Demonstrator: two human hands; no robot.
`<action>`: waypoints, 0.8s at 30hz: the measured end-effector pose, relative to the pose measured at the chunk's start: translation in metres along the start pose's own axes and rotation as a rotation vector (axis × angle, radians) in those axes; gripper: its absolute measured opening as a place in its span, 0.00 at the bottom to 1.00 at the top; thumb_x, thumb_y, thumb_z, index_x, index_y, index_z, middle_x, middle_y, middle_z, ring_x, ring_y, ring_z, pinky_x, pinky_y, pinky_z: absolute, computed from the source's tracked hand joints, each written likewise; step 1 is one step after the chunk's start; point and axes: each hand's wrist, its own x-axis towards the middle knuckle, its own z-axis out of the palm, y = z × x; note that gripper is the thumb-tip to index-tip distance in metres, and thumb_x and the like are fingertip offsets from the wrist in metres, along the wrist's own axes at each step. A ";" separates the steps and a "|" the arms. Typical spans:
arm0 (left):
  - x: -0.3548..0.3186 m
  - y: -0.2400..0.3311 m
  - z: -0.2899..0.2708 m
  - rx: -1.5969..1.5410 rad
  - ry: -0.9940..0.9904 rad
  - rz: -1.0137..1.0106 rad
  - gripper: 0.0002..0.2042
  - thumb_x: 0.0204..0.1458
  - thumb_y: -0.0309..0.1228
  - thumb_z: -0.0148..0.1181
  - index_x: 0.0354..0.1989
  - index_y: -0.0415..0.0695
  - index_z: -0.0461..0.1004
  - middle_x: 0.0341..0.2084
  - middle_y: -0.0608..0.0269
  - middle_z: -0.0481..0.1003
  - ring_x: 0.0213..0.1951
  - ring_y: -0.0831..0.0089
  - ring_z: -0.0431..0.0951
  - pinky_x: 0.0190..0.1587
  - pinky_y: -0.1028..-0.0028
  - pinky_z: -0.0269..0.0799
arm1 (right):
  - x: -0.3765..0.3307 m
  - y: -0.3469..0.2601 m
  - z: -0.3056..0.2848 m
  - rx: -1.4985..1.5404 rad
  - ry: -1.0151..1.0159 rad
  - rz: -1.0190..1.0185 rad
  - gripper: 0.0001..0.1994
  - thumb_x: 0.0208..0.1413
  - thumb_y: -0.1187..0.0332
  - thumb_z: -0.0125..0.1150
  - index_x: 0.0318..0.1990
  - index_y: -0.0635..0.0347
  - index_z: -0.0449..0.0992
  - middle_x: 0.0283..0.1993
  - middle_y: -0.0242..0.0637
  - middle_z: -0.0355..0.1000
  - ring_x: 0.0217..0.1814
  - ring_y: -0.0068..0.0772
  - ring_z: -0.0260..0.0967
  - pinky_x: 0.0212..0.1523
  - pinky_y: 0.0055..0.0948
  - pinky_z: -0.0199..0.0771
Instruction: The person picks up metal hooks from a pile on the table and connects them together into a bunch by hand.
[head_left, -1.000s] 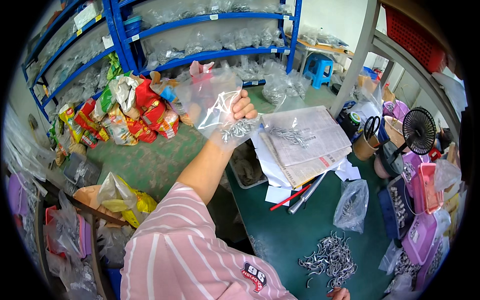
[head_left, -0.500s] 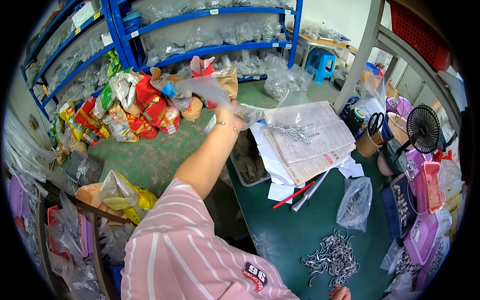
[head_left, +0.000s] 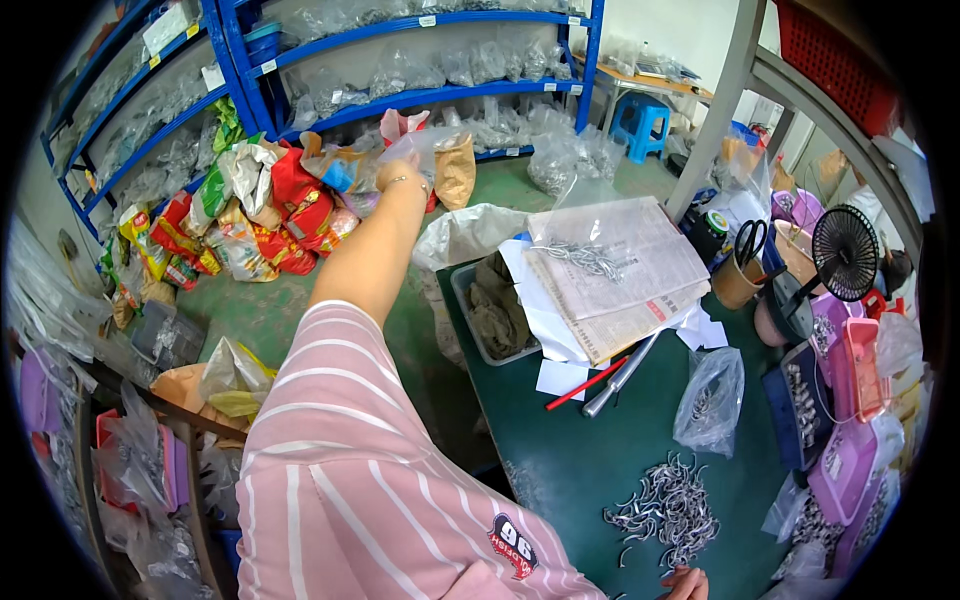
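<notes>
My left arm reaches out over the floor beyond the table's left edge. At its end my left hand (head_left: 398, 176) is closed on a clear plastic bag (head_left: 428, 150), which spreads out past the fingers. At the lower edge my right hand (head_left: 686, 583) rests beside a pile of curved metal hooks (head_left: 662, 508). Its fingers are curled together, and what they may hold is too small to name. A clear bag with a few metal pieces (head_left: 710, 402) lies above the pile. Further back, a transparent bag of metal pieces (head_left: 590, 258) rests on folded newspapers (head_left: 625, 300).
A plastic tub with grey cloth (head_left: 492, 318) stands at the green table's (head_left: 560, 460) left edge. A red pen (head_left: 585, 385) and a metal tool (head_left: 622, 376) lie near it. Bins (head_left: 795, 400) and a black fan (head_left: 845, 253) line the right. Filled sacks (head_left: 305, 200) stand below blue shelves (head_left: 420, 98).
My left hand has moved away from the table, up and to the left, carrying the plastic bag from beside the newspapers toward the sacks. My right hand has barely moved.
</notes>
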 end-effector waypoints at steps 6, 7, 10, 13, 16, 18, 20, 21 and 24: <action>0.013 0.004 0.016 0.770 -0.056 0.152 0.18 0.39 0.28 0.62 0.41 0.37 0.69 0.39 0.60 0.71 0.36 0.73 0.71 0.33 0.72 0.69 | -0.003 0.003 0.002 0.043 0.029 0.040 0.15 0.59 0.66 0.45 0.24 0.66 0.69 0.23 0.33 0.66 0.28 0.23 0.59 0.32 0.24 0.60; -0.009 0.008 0.029 0.762 -0.028 0.140 0.19 0.37 0.29 0.64 0.40 0.37 0.69 0.38 0.61 0.72 0.35 0.73 0.71 0.33 0.72 0.68 | -0.004 0.004 0.001 0.040 0.031 0.037 0.15 0.59 0.66 0.46 0.24 0.66 0.69 0.23 0.33 0.66 0.28 0.22 0.59 0.32 0.24 0.60; -0.032 0.015 0.041 0.541 0.035 0.097 0.22 0.31 0.33 0.69 0.37 0.37 0.71 0.37 0.62 0.72 0.34 0.74 0.71 0.32 0.72 0.67 | -0.005 0.007 0.000 0.044 0.021 0.039 0.15 0.59 0.66 0.46 0.24 0.66 0.69 0.23 0.33 0.66 0.28 0.22 0.59 0.31 0.23 0.60; -0.024 0.013 0.041 0.158 0.029 0.025 0.21 0.32 0.34 0.67 0.37 0.38 0.71 0.38 0.62 0.72 0.35 0.73 0.71 0.34 0.72 0.67 | -0.004 0.007 0.000 0.063 0.018 0.045 0.14 0.59 0.66 0.46 0.24 0.66 0.69 0.22 0.33 0.65 0.27 0.22 0.59 0.31 0.23 0.60; -0.021 0.010 0.039 0.096 0.019 -0.023 0.18 0.37 0.34 0.63 0.38 0.40 0.71 0.39 0.62 0.72 0.37 0.72 0.71 0.36 0.71 0.67 | -0.005 0.005 0.002 0.077 0.019 0.040 0.14 0.59 0.67 0.46 0.24 0.65 0.69 0.22 0.32 0.65 0.27 0.22 0.58 0.31 0.23 0.59; -0.022 0.008 0.041 0.083 0.012 -0.049 0.16 0.40 0.34 0.61 0.38 0.41 0.72 0.40 0.61 0.72 0.38 0.71 0.71 0.38 0.71 0.67 | -0.005 0.004 0.002 0.080 0.013 0.053 0.14 0.59 0.67 0.46 0.24 0.66 0.69 0.22 0.32 0.65 0.27 0.22 0.58 0.30 0.23 0.59; -0.028 0.007 0.044 0.075 0.010 -0.070 0.15 0.43 0.34 0.58 0.39 0.42 0.72 0.41 0.61 0.72 0.39 0.71 0.72 0.40 0.70 0.67 | -0.005 0.003 0.002 0.066 0.014 0.047 0.14 0.59 0.67 0.46 0.24 0.66 0.69 0.22 0.32 0.65 0.27 0.22 0.58 0.30 0.23 0.59; -0.033 0.007 0.046 0.073 0.009 -0.085 0.14 0.44 0.34 0.57 0.39 0.42 0.72 0.41 0.61 0.72 0.40 0.71 0.72 0.41 0.70 0.67 | -0.004 0.002 0.002 0.059 0.016 0.043 0.14 0.59 0.67 0.46 0.24 0.66 0.69 0.22 0.32 0.65 0.27 0.22 0.58 0.30 0.23 0.59; -0.049 0.006 0.053 0.091 0.020 -0.106 0.12 0.49 0.34 0.53 0.40 0.43 0.72 0.43 0.61 0.72 0.42 0.70 0.72 0.43 0.69 0.67 | -0.005 0.001 0.002 0.034 0.017 0.037 0.14 0.59 0.67 0.45 0.24 0.66 0.68 0.22 0.33 0.64 0.27 0.23 0.58 0.30 0.24 0.59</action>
